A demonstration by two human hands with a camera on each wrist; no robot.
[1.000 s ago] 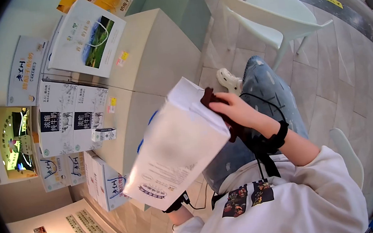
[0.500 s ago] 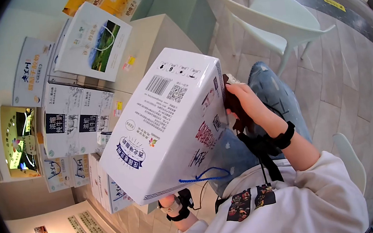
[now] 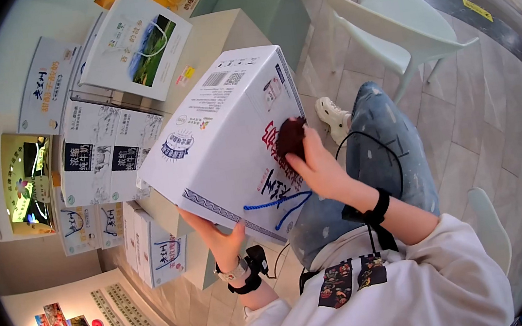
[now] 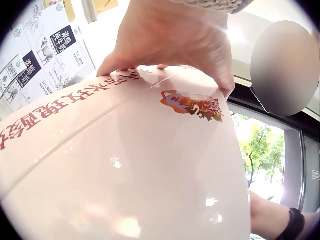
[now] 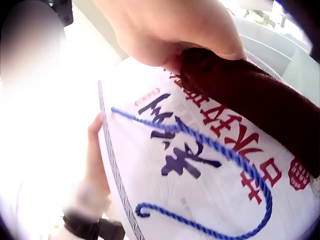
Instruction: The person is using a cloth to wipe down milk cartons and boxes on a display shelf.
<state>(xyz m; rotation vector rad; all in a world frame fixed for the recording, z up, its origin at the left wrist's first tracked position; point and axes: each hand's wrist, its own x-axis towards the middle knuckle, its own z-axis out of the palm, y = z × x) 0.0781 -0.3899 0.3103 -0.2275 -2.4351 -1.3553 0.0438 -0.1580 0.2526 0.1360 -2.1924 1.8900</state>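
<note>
A white carton (image 3: 206, 144) printed with red and dark-blue characters is held tilted above the lap. From its printed side hangs a blue rope handle (image 5: 260, 185). My left hand (image 3: 222, 244) grips the carton's lower left end, thumb on one side and fingers on the other; the left wrist view shows this hand (image 4: 170, 37) spanning the carton's end. With my right hand (image 3: 324, 168) I hold a dark brown-red cloth (image 3: 291, 139) against the side with the red characters. In the right wrist view the cloth (image 5: 245, 95) lies over part of that lettering.
White milk cartons (image 3: 108, 150) and a white gift bag (image 3: 134, 48) stand on a pale counter (image 3: 228, 35) at the left. More boxes (image 3: 154, 249) sit lower down. A pale chair (image 3: 395, 26) is at the upper right on the tiled floor (image 3: 465, 110).
The carton has turned, bringing its lettered side with the rope handle up into view. The cloth has moved from the carton's edge onto that side. More of my left hand now shows.
</note>
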